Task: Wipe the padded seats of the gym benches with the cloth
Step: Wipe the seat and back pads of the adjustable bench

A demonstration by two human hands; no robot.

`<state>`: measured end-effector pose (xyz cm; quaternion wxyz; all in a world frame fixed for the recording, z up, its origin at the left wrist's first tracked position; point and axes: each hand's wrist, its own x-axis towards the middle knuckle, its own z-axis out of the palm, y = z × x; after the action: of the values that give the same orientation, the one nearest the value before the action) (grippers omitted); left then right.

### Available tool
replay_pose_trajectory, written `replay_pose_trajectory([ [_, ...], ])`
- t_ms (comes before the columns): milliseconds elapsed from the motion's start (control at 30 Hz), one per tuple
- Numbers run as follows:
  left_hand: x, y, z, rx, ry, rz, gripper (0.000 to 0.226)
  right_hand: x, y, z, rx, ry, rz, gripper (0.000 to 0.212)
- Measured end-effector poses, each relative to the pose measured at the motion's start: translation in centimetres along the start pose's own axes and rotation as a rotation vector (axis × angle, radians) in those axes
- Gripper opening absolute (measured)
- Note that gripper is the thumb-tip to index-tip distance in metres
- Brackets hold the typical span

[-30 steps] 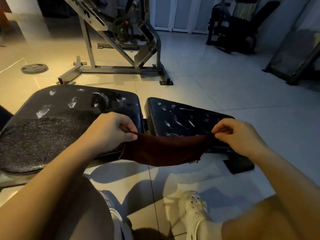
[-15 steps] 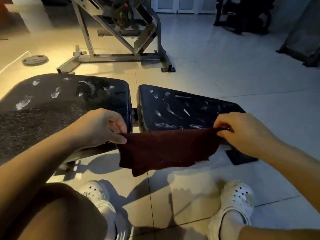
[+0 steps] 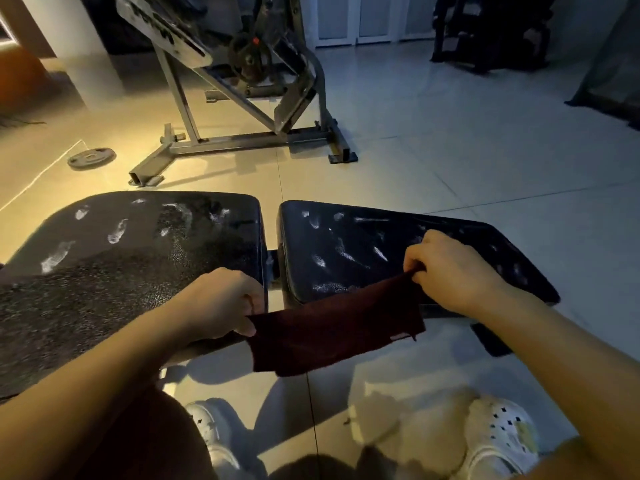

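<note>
The right hand (image 3: 453, 271) has lifted its pinched corner of the cloth (image 3: 332, 327) up onto the right seat pad (image 3: 349, 244), while the left hand (image 3: 221, 303) grips the other end just off that pad's near edge, so wiping looks about to start.

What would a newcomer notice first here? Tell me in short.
First, the dark red cloth stretched between both hands at centre: the left hand pinches its lower corner, the right hand its upper one. Next, the two black pads behind it, the left pad and right pad, both smeared with white marks. Farther back stands a metal frame on the floor.
</note>
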<state>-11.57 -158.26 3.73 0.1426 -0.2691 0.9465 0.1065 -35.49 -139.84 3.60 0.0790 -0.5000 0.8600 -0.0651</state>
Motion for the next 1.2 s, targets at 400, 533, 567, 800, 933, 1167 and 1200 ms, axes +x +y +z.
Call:
replay_pose_trajectory([
  [400, -1.8, -6.3, 1.4, -0.117, 0.022, -0.142, 0.026, 11.3, -13.4, 9.3, 0.576, 0.244, 0.026, 0.031],
  [533, -1.3, -7.6, 1.4, -0.133, -0.024, -0.166, 0.029, 7.6, -13.0, 14.1, 0.468, 0.314, -0.065, 0.053],
  [567, -1.1, -7.5, 1.4, -0.124, -0.041, -0.165, 0.029, 7.1, -12.4, 14.7, 0.407, 0.321, -0.043, 0.061],
  [800, 0.2, -4.6, 0.3, 0.027, 0.117, -0.042, 0.028, 9.5, -12.9, 13.7, 0.198, 0.032, 0.060, 0.074],
  [933, 1.6, -3.5, -0.3, -0.006, 0.181, -0.002, 0.030, 12.2, -14.0, 13.0, 0.155, -0.002, 0.007, 0.076],
  [1167, 4.0, -4.1, 0.0, -0.097, 0.177, -0.003, 0.041, 11.2, -13.7, 12.7, 0.201, 0.040, -0.043, 0.082],
  [1200, 4.4, -4.5, 0.2, -0.110, 0.156, -0.001, 0.046, 9.9, -13.2, 13.1, 0.216, 0.053, -0.056, 0.085],
])
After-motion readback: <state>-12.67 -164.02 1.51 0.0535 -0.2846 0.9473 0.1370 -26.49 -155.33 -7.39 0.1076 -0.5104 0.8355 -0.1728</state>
